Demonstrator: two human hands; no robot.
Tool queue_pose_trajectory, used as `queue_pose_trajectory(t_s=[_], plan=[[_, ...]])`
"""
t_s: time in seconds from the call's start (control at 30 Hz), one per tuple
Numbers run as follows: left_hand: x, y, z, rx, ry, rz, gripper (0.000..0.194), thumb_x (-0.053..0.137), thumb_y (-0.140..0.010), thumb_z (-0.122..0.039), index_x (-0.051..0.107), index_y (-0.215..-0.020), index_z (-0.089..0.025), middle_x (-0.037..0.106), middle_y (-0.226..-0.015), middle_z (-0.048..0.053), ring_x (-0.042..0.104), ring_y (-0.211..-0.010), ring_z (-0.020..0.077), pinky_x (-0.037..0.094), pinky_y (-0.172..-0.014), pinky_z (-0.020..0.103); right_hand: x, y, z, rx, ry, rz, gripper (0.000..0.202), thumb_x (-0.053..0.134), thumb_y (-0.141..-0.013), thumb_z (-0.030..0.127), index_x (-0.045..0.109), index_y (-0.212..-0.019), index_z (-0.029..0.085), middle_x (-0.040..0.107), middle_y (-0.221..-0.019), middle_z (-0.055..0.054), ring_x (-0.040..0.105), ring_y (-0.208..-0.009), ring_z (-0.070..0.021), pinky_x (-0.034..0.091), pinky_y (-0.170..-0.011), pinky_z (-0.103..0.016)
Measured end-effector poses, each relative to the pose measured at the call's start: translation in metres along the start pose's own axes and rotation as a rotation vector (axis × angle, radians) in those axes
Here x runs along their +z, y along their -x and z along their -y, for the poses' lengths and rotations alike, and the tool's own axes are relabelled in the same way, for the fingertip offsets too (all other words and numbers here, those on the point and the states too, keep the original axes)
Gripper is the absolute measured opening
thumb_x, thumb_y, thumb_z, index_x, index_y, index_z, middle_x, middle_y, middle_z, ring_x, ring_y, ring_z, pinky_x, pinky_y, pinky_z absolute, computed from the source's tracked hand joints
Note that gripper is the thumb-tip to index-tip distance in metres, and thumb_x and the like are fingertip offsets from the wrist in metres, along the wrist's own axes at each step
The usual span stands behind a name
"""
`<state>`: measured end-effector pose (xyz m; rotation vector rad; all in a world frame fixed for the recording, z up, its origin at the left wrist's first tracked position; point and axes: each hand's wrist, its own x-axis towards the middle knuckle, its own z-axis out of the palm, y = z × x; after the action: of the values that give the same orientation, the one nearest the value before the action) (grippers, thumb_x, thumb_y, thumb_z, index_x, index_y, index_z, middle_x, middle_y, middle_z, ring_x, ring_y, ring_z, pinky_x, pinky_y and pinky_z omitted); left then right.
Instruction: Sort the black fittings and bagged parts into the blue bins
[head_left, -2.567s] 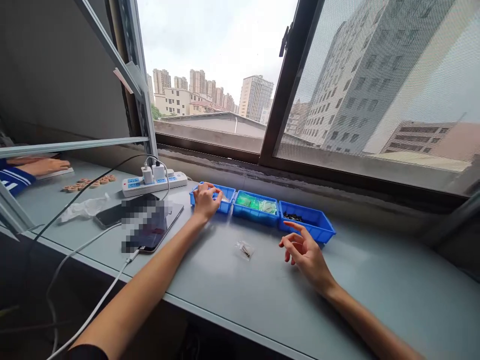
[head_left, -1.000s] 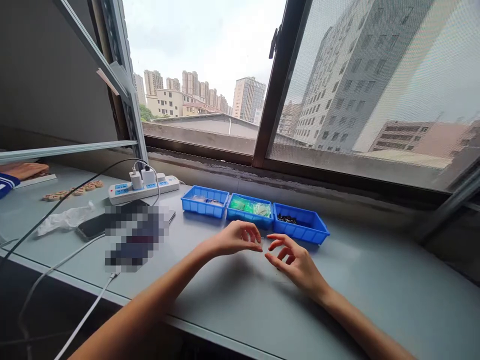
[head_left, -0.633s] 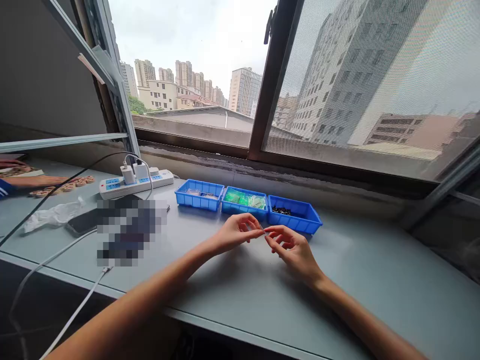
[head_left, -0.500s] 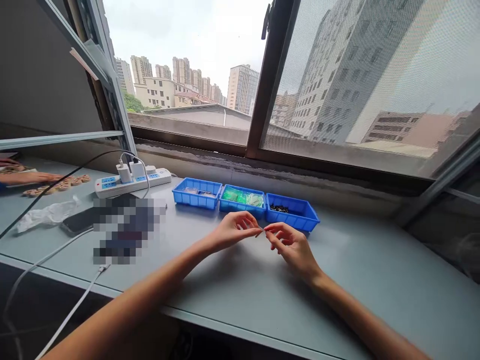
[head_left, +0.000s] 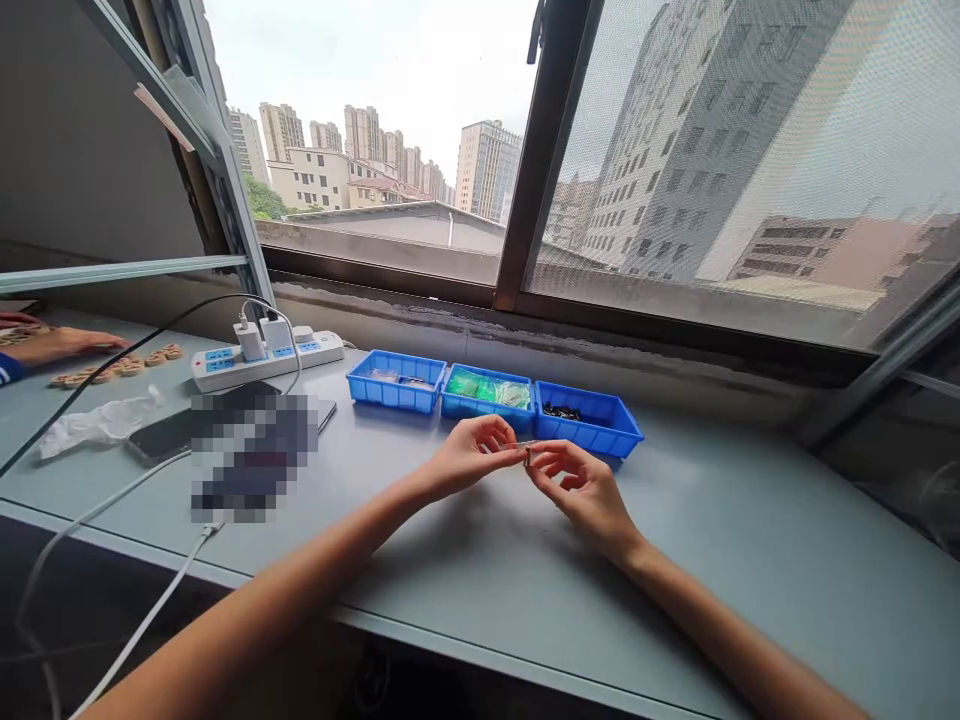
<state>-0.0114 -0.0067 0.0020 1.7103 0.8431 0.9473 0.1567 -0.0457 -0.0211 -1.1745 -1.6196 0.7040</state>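
My left hand [head_left: 471,458] and my right hand [head_left: 581,490] meet fingertip to fingertip above the table, just in front of the blue bins. A thin, pale, flat piece [head_left: 522,444] is pinched in my left fingers. Between thumb and forefinger, my right hand grips a small dark piece [head_left: 527,457] touching or very near the pale one; both are too small to name. Behind the hands stand a blue bin of small black parts [head_left: 611,440], a blue bin with green and clear bags [head_left: 450,408], and a blue bin with pale flat contents [head_left: 360,392].
On the left lie a white power strip [head_left: 322,348] with chargers, a dark phone [head_left: 161,435], a pixelated object [head_left: 255,460], crumpled clear plastic [head_left: 105,420] and cables. Another person's hand [head_left: 75,342] rests by small wooden pieces [head_left: 127,368]. A window frame [head_left: 517,250] rises behind.
The pale piece and the dark piece now show more clearly between my fingertips, which have barely shifted. At the left, the other person's hand has moved slightly up. The view has shifted a little.
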Motion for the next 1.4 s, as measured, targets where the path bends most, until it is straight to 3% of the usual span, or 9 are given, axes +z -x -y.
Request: queue_pose_trajectory(t_s=[0.23,0.37,0.53,0.73,0.83,0.97,1.1,1.27,1.4], plan=[[-0.004,0.0,0.003,0.149,-0.263,0.048,0.023,0.067,-0.069,-0.038,0.06,-0.065,-0.016,0.056,-0.063,-0.002,0.046,-0.057,0.0079,0.038,-0.053,0.021,-0.004,0.0,0.006,-0.16,0.076,-0.103,0.021,0.059,-0.076,0.043,0.068,-0.081,0.025,0.061,-0.079,-0.004,0.055,-0.064,-0.0148,0.044,-0.045,-0.024],[-0.007,-0.001,0.004,0.25,-0.265,-0.042,0.022,0.068,-0.069,-0.037,0.063,-0.066,-0.016,0.057,-0.074,0.001,0.05,-0.062,0.0094,0.04,-0.054,0.022,-0.003,0.0,0.007,-0.175,0.045,-0.063,0.022,0.065,-0.073,0.038,0.066,-0.092,0.025,0.061,-0.083,-0.003,0.054,-0.065,-0.0144,0.045,-0.044,-0.023],[-0.008,-0.002,0.007,0.381,-0.386,-0.206,0.018,0.066,-0.074,-0.032,0.065,-0.065,-0.017,0.055,-0.082,0.003,0.05,-0.065,0.0099,0.044,-0.056,0.023,-0.003,-0.001,0.005,-0.288,0.032,-0.03,0.014,0.06,-0.079,0.032,0.072,-0.075,0.026,0.064,-0.087,-0.005,0.059,-0.069,-0.0155,0.046,-0.045,-0.024],[-0.011,0.004,0.009,0.531,-0.732,-0.163,0.015,0.065,-0.076,-0.037,0.068,-0.075,-0.022,0.056,-0.097,0.004,0.056,-0.076,0.0131,0.047,-0.069,0.027,-0.004,-0.001,0.006,-0.49,0.171,-0.072,0.021,0.059,-0.08,0.031,0.073,-0.064,0.03,0.065,-0.093,-0.006,0.058,-0.064,-0.0147,0.048,-0.047,-0.028],[-0.011,0.004,0.01,0.549,-0.743,-0.185,0.022,0.062,-0.078,-0.04,0.068,-0.07,-0.02,0.056,-0.095,0.005,0.055,-0.074,0.0127,0.048,-0.069,0.027,-0.004,-0.002,0.004,-0.361,0.114,-0.058,0.015,0.059,-0.079,0.036,0.072,-0.08,0.027,0.066,-0.079,-0.005,0.058,-0.056,-0.0141,0.046,-0.042,-0.026],[-0.015,-0.003,0.016,0.579,-0.594,-0.344,0.031,0.056,-0.082,-0.042,0.066,-0.068,-0.017,0.055,-0.081,0.004,0.051,-0.061,0.0088,0.047,-0.058,0.023,-0.004,-0.009,-0.006,-0.093,-0.066,-0.046,0.047,0.062,-0.074,0.046,0.058,-0.114,0.022,0.066,-0.068,0.0,0.052,-0.043,-0.0116,0.046,-0.04,-0.027],[-0.025,-0.006,0.021,0.517,-0.588,-0.458,0.034,0.054,-0.083,-0.044,0.067,-0.07,-0.016,0.055,-0.081,0.004,0.052,-0.063,0.0097,0.044,-0.054,0.022,-0.005,-0.015,-0.017,-0.001,-0.13,-0.042,0.05,0.062,-0.072,0.049,0.055,-0.112,0.02,0.065,-0.068,0.0,0.053,-0.044,-0.0114,0.044,-0.038,-0.025],[-0.025,-0.002,0.023,0.421,-0.728,-0.239,0.031,0.062,-0.077,-0.044,0.069,-0.061,-0.018,0.058,-0.079,0.004,0.055,-0.076,0.0151,0.045,-0.068,0.028,0.0,-0.013,-0.016,-0.035,-0.155,-0.008,0.047,0.061,-0.074,0.049,0.054,-0.11,0.02,0.064,-0.072,-0.001,0.055,-0.048,-0.012,0.04,-0.036,-0.022],[-0.017,-0.001,0.025,0.433,-0.643,-0.087,0.027,0.06,-0.079,-0.041,0.071,-0.067,-0.019,0.06,-0.079,0.004,0.055,-0.078,0.015,0.045,-0.072,0.029,0.004,-0.009,-0.011,-0.089,-0.163,0.053,0.047,0.062,-0.073,0.048,0.054,-0.111,0.02,0.064,-0.069,-0.001,0.054,-0.045,-0.0111,0.042,-0.037,-0.023]])
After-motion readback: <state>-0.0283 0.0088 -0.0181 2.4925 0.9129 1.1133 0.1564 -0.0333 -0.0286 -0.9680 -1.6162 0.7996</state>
